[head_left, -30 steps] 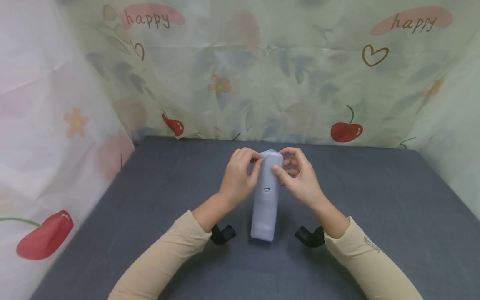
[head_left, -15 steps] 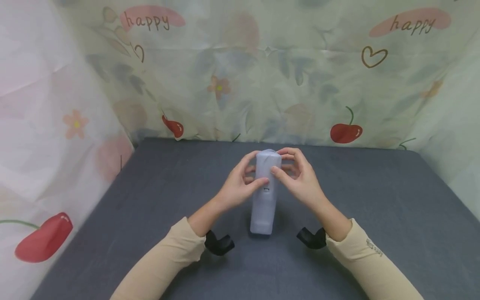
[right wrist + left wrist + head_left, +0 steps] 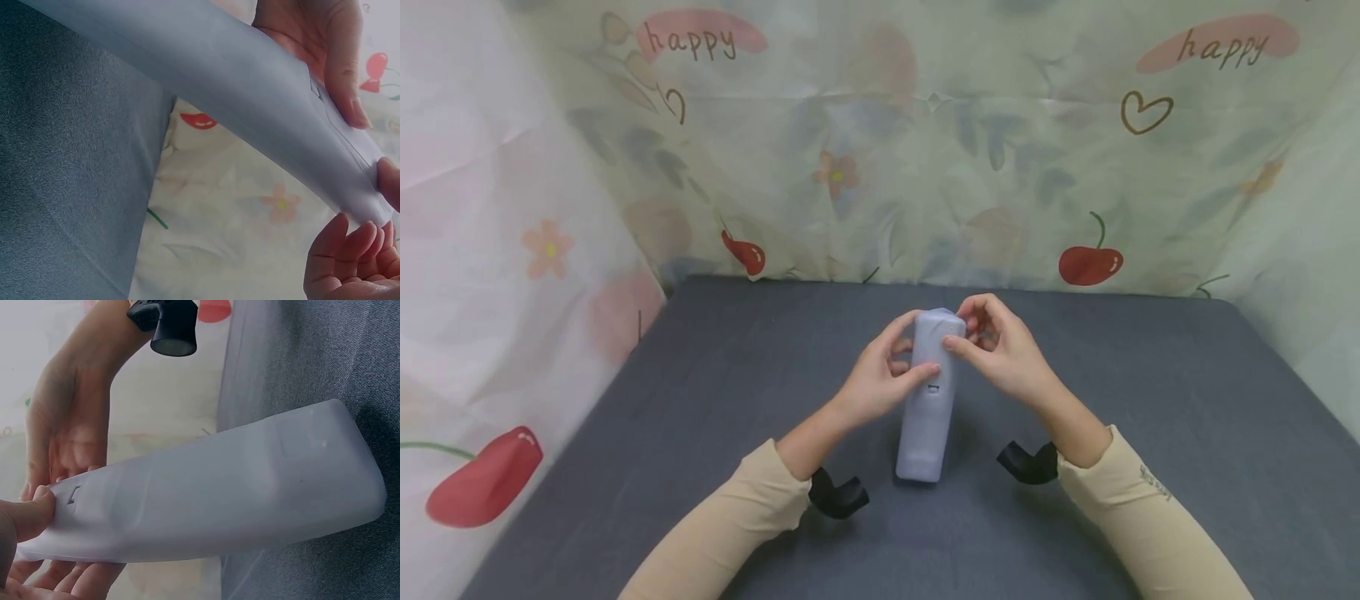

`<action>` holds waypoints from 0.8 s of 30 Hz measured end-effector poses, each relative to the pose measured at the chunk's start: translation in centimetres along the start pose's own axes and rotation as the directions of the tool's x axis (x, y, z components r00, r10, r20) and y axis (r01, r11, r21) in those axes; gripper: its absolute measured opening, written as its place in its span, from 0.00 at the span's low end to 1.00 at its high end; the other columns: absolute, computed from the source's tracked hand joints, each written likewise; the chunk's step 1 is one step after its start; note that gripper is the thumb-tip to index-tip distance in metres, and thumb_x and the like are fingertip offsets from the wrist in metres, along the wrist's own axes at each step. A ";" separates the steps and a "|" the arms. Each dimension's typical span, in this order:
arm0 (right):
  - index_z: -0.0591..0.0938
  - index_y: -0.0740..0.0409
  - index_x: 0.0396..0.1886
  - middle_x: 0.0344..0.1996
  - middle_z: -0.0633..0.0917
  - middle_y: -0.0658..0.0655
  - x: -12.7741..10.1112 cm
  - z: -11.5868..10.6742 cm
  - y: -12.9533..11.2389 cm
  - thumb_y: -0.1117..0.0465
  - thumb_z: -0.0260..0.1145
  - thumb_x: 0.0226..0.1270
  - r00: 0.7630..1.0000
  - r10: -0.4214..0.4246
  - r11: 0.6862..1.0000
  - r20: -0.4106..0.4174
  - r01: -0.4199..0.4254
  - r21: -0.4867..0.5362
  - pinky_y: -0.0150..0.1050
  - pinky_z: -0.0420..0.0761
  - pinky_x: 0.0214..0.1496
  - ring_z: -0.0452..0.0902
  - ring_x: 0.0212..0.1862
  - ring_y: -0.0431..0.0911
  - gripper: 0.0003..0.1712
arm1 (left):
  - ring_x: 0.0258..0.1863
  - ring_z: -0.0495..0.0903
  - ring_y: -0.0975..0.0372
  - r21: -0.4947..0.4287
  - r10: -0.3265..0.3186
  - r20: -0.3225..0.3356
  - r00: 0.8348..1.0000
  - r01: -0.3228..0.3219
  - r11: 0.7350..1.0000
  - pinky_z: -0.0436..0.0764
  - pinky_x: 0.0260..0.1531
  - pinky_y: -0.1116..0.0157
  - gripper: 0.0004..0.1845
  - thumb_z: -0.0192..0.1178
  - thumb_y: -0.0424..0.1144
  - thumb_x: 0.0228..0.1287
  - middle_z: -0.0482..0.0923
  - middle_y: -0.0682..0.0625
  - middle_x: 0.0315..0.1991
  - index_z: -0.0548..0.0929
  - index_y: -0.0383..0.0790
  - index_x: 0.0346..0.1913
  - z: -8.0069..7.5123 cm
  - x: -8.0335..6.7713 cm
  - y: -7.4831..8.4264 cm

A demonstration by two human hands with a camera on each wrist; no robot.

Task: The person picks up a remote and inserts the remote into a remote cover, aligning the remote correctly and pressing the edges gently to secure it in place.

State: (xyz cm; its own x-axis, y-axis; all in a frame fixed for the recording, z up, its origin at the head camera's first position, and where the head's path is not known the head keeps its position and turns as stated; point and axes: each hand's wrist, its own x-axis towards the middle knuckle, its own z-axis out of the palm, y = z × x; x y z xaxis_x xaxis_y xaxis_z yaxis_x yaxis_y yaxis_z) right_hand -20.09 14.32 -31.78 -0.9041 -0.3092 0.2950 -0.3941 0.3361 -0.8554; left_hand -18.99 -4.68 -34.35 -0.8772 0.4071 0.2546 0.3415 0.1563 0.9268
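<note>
A long, pale lavender plastic case (image 3: 927, 433) slants between both hands above the table, its far end raised. A small dark notch (image 3: 933, 388) marks its upward face, and a thin seam shows near the held end in the right wrist view. My left hand (image 3: 876, 377) grips the left side, thumb across the face beside the notch and fingers round the back. At the far right corner, my right hand (image 3: 1006, 354) pinches the case, thumb on its face and fingers curled at the edge. The case's underside is hidden in the head view.
A dark grey cloth-covered table (image 3: 737, 367) lies beneath. Printed fabric (image 3: 887, 167) with cherries and flowers hangs behind and at the sides. Black curved wrist mounts (image 3: 1028, 463) hang under both cuffs.
My left hand has gone from pinching the case's upper edge to gripping it lower, thumb across its face. My right hand's fingers have curled more at the corner. The case has shifted slightly.
</note>
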 end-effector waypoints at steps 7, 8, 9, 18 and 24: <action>0.68 0.65 0.41 0.31 0.69 0.54 0.0 0.4 0.1 0.67 0.62 0.63 0.999 -0.038 0.999 -0.030 0.038 0.001 0.28 0.70 0.31 0.67 0.32 0.39 0.12 | 0.40 0.84 0.44 -0.020 0.004 -0.014 1.000 -0.004 1.000 0.84 0.36 0.58 0.35 0.59 0.29 0.62 0.75 0.32 0.54 0.56 0.42 0.70 0.1 0.0 -0.1; 0.69 0.66 0.39 0.31 0.69 0.54 0.0 0.5 0.1 0.68 0.62 0.63 0.997 -0.060 0.998 -0.047 0.060 -0.004 0.28 0.70 0.31 0.68 0.32 0.38 0.11 | 0.39 0.84 0.44 -0.024 0.001 -0.018 1.000 -0.001 1.000 0.84 0.36 0.58 0.35 0.59 0.30 0.62 0.75 0.33 0.53 0.56 0.42 0.70 0.1 0.1 -0.1; 0.69 0.67 0.38 0.31 0.70 0.53 0.0 0.6 0.1 0.68 0.62 0.63 0.995 -0.082 0.997 -0.062 0.081 -0.012 0.28 0.71 0.31 0.68 0.32 0.38 0.10 | 0.38 0.84 0.44 -0.029 -0.001 -0.023 1.000 0.000 1.000 0.84 0.36 0.59 0.35 0.58 0.30 0.62 0.76 0.33 0.53 0.56 0.42 0.70 0.1 0.1 -0.1; 0.68 0.69 0.43 0.37 0.72 0.57 0.0 1.1 0.2 0.69 0.64 0.61 0.979 -0.111 0.994 -0.174 0.113 -0.004 0.26 0.74 0.36 0.70 0.36 0.38 0.16 | 0.36 0.84 0.44 -0.065 0.009 -0.057 0.998 -0.012 0.998 0.83 0.34 0.58 0.34 0.58 0.29 0.63 0.78 0.31 0.49 0.57 0.41 0.69 0.2 0.3 0.2; 0.66 0.63 0.60 0.54 0.76 0.64 0.0 0.9 0.4 0.56 0.54 0.71 0.996 0.076 0.996 -0.040 -0.074 0.044 0.37 0.81 0.46 0.77 0.51 0.52 0.23 | 0.37 0.84 0.44 -0.066 0.004 -0.076 0.997 -0.009 0.998 0.83 0.35 0.58 0.35 0.59 0.29 0.62 0.77 0.31 0.49 0.56 0.40 0.69 0.2 0.3 0.3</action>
State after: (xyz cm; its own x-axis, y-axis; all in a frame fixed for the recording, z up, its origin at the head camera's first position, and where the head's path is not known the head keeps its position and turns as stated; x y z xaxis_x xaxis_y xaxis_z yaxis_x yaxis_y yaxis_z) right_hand -20.11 13.67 -32.52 -0.9372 -0.2470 0.2463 -0.3186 0.3189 -0.8926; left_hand -19.11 -4.29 -34.07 -0.8988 0.3382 0.2788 0.3265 0.0923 0.9407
